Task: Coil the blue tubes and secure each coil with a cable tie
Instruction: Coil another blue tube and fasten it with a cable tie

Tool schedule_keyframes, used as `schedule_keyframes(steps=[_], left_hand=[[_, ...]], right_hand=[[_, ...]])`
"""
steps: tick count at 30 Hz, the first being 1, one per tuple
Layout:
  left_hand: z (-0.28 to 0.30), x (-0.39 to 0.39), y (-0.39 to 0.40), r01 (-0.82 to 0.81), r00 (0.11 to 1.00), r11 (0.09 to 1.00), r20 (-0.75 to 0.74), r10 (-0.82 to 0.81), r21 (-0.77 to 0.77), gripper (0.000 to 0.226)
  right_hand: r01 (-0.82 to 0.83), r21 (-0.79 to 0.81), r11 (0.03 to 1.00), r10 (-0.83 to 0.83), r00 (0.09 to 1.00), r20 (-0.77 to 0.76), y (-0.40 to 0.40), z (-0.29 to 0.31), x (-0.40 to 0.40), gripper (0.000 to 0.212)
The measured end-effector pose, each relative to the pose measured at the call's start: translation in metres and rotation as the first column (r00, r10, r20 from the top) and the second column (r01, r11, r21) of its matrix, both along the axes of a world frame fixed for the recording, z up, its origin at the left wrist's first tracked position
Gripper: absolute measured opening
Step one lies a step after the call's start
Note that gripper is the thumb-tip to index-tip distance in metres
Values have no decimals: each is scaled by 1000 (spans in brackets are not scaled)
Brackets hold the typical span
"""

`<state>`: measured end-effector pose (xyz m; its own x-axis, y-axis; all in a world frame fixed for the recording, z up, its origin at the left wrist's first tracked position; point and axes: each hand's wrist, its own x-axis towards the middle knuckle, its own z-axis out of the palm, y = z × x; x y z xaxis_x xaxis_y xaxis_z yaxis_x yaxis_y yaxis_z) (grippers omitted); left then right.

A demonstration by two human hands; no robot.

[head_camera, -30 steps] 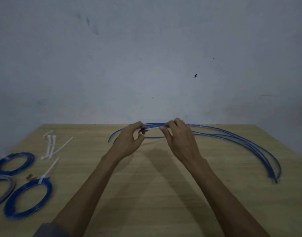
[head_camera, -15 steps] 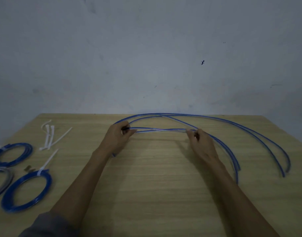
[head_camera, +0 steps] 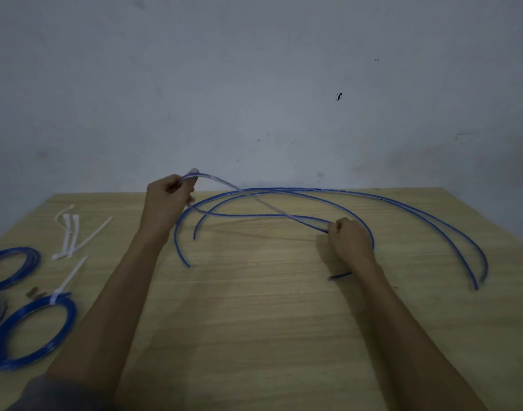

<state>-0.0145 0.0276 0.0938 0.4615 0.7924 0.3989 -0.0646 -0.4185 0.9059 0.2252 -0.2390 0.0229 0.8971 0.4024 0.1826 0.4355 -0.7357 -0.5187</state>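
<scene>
Blue tube (head_camera: pixel 256 200), thin and glossy, arcs over the wood-grain table (head_camera: pixel 269 321); your left hand (head_camera: pixel 165 200) pinches it, now lifted higher, right hand (head_camera: pixel 347 238) clenching it, drawn nearer you.

Bare table (head_camera: pixel 254 336) between forearms; loose tubes (head_camera: pixel 432 216) far right

Dim, bluish light with soft shadows on the table (head_camera: pixel 254 321), motion blur along the raised tube (head_camera: pixel 254 200), wide-angle bending at edges.
</scene>
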Motion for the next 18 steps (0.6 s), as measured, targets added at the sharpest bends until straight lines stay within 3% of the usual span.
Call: schedule_keyframes(steps=[2,4,5,7,8,10,11,13,18], left_hand=[[4,1,-5,30,999,995,-26,-33,-97,56],[14,0,-11,187,981,959,-8,-193,-215,43],[20,-2,-14,333,942,885,65,-330,-326,41],[34,-9,-18,604,794,617,309,-524,-505,40],[38,-11,-19,674,736,516,418,-533,-529,39],[42,-14,-19,731,683,439,559,-471,-523,35],[43,-13,-20,740,671,444,601,-433,-506,33],[41,-10,-21,723,678,492,636,-368,-486,34],[39,3,-33,607,758,663,568,-319,-437,33]], right_hand=[[-38,35,999,38,999,-15,1,1,-5,47],[-82,146,986,94,993,-77,5,6,-14,64],[-101,223,970,131,984,-123,7,9,-20,68],[-127,344,930,200,962,-185,12,14,-33,66],[-152,383,911,238,953,-188,15,15,-37,59],[-231,430,873,310,943,-124,21,15,-44,34],[-270,443,855,338,938,-80,23,15,-47,26],[-331,459,825,391,919,-41,29,17,-53,30],[-489,462,740,601,789,-129,45,35,-78,22]])
